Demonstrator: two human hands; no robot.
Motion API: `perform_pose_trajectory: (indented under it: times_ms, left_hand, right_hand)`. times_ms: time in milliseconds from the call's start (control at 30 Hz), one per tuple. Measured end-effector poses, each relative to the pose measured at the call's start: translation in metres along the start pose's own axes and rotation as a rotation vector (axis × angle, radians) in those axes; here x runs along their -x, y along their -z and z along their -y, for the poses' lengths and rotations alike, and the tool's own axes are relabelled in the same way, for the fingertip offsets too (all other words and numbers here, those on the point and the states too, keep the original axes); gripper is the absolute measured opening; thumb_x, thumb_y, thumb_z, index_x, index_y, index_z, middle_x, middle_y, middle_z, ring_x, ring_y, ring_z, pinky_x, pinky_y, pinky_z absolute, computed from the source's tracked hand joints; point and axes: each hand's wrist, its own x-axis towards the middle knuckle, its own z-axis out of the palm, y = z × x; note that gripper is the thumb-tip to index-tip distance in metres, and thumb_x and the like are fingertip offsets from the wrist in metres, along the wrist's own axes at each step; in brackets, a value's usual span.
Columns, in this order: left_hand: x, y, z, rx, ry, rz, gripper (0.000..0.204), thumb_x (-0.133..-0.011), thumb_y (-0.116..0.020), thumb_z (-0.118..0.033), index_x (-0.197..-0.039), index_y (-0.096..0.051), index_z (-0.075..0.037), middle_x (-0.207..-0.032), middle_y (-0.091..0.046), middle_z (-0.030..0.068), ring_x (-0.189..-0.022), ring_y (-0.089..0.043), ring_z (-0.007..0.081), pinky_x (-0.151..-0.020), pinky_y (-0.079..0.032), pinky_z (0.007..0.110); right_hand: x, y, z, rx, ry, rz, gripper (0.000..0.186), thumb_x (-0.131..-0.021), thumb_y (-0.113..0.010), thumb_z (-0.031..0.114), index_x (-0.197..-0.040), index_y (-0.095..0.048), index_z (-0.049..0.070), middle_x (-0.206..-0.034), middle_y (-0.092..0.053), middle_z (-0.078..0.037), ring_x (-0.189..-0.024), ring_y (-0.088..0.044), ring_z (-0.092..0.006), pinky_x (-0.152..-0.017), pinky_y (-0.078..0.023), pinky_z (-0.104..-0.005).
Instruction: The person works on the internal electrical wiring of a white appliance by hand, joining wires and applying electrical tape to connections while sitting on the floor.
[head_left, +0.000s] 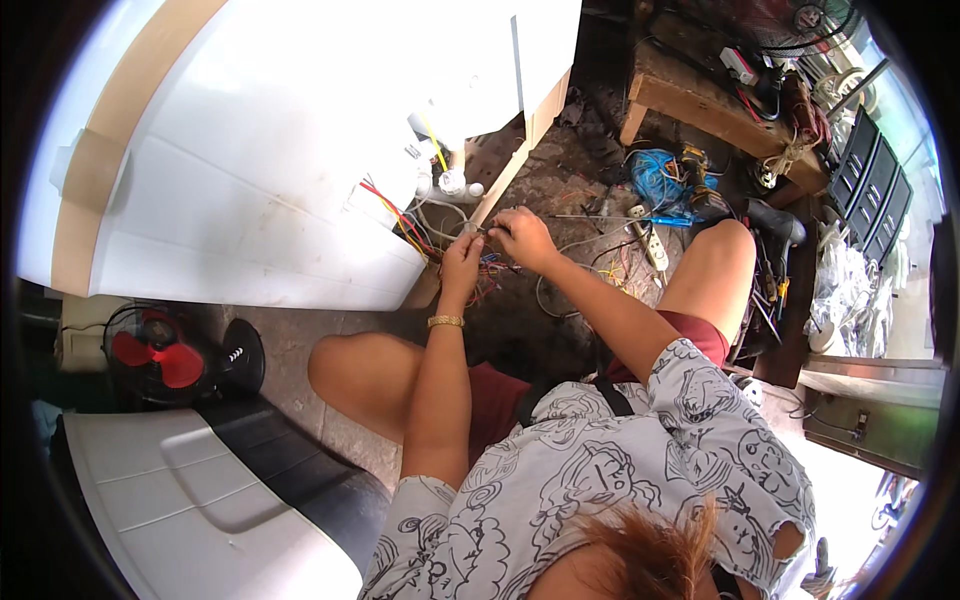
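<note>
A large white appliance casing (270, 200) lies in front of me on the left. Red and yellow wires (392, 210) come out of its near right corner, beside white fittings (452, 183). Just off that corner, my left hand (461, 262) is closed in a pinch on a thin wire. My right hand (522, 238) meets it fingertip to fingertip, also pinched closed. The short wire end between them is small and partly covered by the fingers. Loose coloured wires (487, 278) hang under my hands.
A white power strip (652, 242) lies on the floor to the right, near a blue plastic bag (655, 178) and a yellow-black power drill (694, 165). Beyond stands a wooden bench (690, 98). A red-bladed fan (165, 360) and a white panel (190, 490) are at left.
</note>
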Motion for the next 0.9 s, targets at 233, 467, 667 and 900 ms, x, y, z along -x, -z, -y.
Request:
perform_pose_trajectory:
  times_ms: [233,467,667,900]
  left_hand:
    - [0.004,-0.001,-0.013,-0.184,-0.079,0.014,0.022,-0.094,-0.056,-0.019,-0.096,-0.064,0.001,-0.077,-0.063,0.0113,-0.071,-0.057,0.0175,-0.067,-0.044,0.034]
    - [0.014,-0.004,-0.050,-0.135,0.011,0.053,0.029,-0.097,-0.054,-0.024,-0.089,-0.061,0.002,-0.075,-0.060,0.0068,-0.071,-0.052,0.0140,-0.067,-0.043,0.032]
    - [0.010,0.004,-0.024,0.312,0.128,0.014,0.028,-0.097,-0.052,-0.020,-0.079,-0.060,0.000,-0.063,-0.048,0.0001,-0.061,-0.045,0.0080,-0.059,-0.037,0.026]
    - [0.022,0.008,-0.030,0.018,0.070,0.014,0.026,-0.098,-0.051,-0.020,-0.085,-0.064,-0.001,-0.067,-0.052,-0.0007,-0.062,-0.045,0.0074,-0.058,-0.037,0.026]
  right_hand:
    - [0.011,-0.013,0.011,0.133,0.037,-0.256,0.010,-0.075,-0.067,0.014,-0.074,-0.061,0.005,-0.075,-0.063,-0.012,-0.075,-0.057,-0.0326,-0.067,-0.048,-0.0448]
    - [-0.004,-0.027,0.000,0.010,-0.262,-0.274,0.015,-0.074,-0.063,0.019,-0.070,-0.061,0.005,-0.073,-0.065,-0.014,-0.072,-0.060,-0.0357,-0.066,-0.050,-0.0443]
    - [-0.026,0.020,-0.091,-0.184,-0.819,-0.543,0.027,-0.080,-0.062,0.023,-0.076,-0.066,-0.003,-0.073,-0.067,-0.021,-0.070,-0.067,-0.0319,-0.071,-0.052,-0.0471]
    - [-0.010,0.048,-0.037,-0.238,-0.224,0.158,0.047,-0.088,-0.063,0.045,-0.101,-0.069,0.000,-0.082,-0.069,-0.015,-0.081,-0.068,-0.0256,-0.076,-0.052,-0.0408]
